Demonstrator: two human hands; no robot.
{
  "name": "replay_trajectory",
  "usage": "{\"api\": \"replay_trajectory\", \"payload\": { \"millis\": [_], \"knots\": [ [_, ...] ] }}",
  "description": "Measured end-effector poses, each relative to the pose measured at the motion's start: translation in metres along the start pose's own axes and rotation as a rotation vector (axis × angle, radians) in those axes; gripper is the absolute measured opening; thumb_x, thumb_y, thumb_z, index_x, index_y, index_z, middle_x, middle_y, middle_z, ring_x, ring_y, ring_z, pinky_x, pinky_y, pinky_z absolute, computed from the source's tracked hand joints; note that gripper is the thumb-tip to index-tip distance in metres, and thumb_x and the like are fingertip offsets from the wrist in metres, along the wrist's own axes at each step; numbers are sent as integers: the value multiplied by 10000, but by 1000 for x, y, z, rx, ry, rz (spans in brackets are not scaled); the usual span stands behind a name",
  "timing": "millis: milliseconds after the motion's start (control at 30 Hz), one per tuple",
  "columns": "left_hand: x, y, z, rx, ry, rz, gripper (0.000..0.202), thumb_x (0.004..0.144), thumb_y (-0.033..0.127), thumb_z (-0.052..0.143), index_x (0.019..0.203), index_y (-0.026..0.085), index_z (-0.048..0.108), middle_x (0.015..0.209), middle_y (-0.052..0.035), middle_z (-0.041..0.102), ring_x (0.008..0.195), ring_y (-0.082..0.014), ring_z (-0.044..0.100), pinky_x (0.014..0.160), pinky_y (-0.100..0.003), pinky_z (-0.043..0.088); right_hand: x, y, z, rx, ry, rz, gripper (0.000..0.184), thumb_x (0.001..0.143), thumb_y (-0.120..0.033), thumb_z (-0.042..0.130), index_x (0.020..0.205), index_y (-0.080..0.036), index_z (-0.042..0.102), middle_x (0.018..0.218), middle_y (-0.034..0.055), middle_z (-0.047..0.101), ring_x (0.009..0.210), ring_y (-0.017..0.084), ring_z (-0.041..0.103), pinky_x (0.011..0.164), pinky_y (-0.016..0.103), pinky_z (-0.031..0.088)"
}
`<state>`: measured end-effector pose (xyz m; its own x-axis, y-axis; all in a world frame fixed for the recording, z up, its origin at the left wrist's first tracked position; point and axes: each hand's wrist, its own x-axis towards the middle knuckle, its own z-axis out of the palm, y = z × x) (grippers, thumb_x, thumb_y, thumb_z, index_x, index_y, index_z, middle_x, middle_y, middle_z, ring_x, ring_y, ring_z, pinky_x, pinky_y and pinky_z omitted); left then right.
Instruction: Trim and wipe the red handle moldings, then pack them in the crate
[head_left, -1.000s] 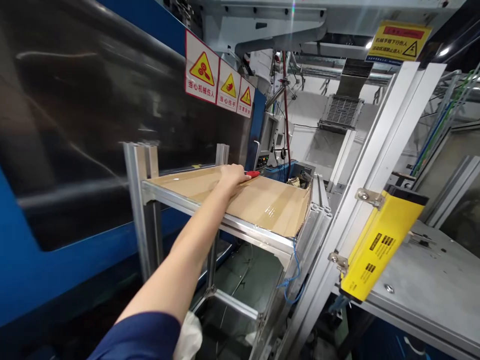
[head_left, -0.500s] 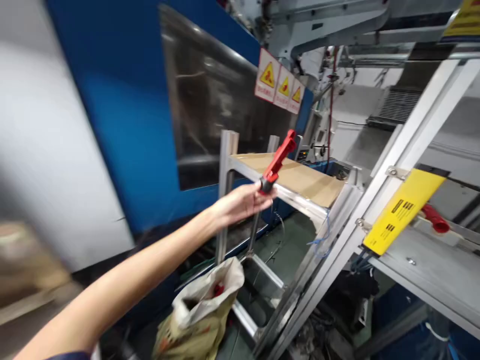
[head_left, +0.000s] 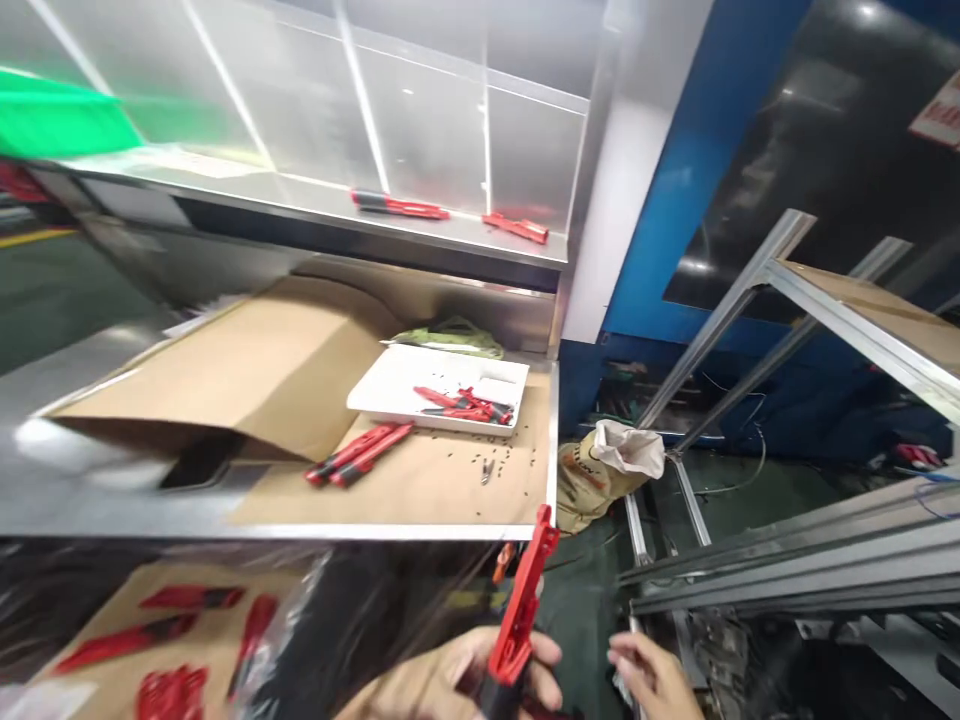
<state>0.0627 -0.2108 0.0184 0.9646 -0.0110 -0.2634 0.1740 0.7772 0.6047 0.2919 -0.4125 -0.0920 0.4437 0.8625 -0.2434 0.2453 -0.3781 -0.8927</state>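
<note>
At the lower middle, a long red plastic part with a black end stands nearly upright in my left hand. My fingers wrap around its black lower end. Off to the right, my right hand shows at the bottom edge, its fingers loosely bent and a little apart, with nothing seen in them. Beyond the red part is the workbench. On it lie two similar red and black parts side by side, and a white tray holding more red pieces and small black bits.
A large brown paper bag lies on the bench. Two red pieces rest on the upper shelf. Below left, a box contains several red parts. To the right stand a sack and a metal frame stand.
The view has swung left from the metal stand to the workbench. My left arm, stretched out before, is drawn in with the red part still held. My right hand has come into view.
</note>
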Motion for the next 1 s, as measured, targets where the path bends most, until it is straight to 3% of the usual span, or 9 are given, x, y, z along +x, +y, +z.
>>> {"api": "replay_trajectory", "payload": {
  "millis": [67,133,233,333,467,533,733,867,1000],
  "knots": [
    [-29,-10,3,20,106,95,700,534,234,839,1207,372,703,1217,-29,720,841,-234,719,750,-345,503,30,-5,30,18,-104,7,507,815,-642,594,1007,-187,713,957,99,760,873,248,732,707,304,571],
    [-49,-15,2,31,163,143,731,551,273,834,1243,438,665,1228,-18,715,765,-218,707,723,-357,490,64,-15,60,-7,-136,-2,493,840,-606,574,1081,-191,689,981,90,753,829,232,734,662,297,563],
    [-64,-22,-8,-21,180,205,721,509,309,827,1194,480,682,963,8,769,699,-211,689,727,-368,485,121,-36,102,-77,-155,-5,422,926,-496,547,1180,-171,631,951,58,733,767,185,721,687,307,569],
    [-70,-23,-24,-132,269,338,766,475,304,855,1184,522,667,789,23,721,727,-244,696,731,-396,495,181,-60,137,-185,-113,19,372,980,-409,548,1248,-153,578,1023,56,702,840,168,698,793,367,577],
    [-79,0,-55,-251,350,349,541,738,503,746,1264,416,655,840,-52,715,555,-176,624,588,-336,499,245,-90,177,-370,-19,76,352,978,-388,566,1264,-182,576,1221,81,636,1075,219,639,945,453,530],
    [-85,20,-76,-308,352,315,464,844,493,643,1299,402,630,815,-55,726,524,-162,602,553,-307,494,266,-102,198,-458,20,121,378,971,-386,577,1292,-189,558,1289,93,600,1137,241,609,978,484,507],
    [-95,82,-139,-448,469,356,466,787,388,751,1232,271,677,834,-80,760,763,-235,730,637,-301,553,295,-122,240,-509,105,229,290,951,-348,614,1182,-172,615,1261,83,609,1119,231,608,964,469,510],
    [-91,119,-161,-488,474,376,555,696,380,845,1185,193,662,739,-66,733,794,-244,740,702,-301,575,288,-125,231,-315,129,219,243,943,-383,621,995,-148,658,1018,41,684,926,175,659,858,388,545],
    [-85,151,-163,-476,455,386,542,812,321,750,1299,171,567,868,-70,729,635,-136,673,561,-205,508,259,-138,208,-2,211,148,530,843,-656,605,861,-134,694,813,47,709,681,163,648,610,290,541]
  ]
}}
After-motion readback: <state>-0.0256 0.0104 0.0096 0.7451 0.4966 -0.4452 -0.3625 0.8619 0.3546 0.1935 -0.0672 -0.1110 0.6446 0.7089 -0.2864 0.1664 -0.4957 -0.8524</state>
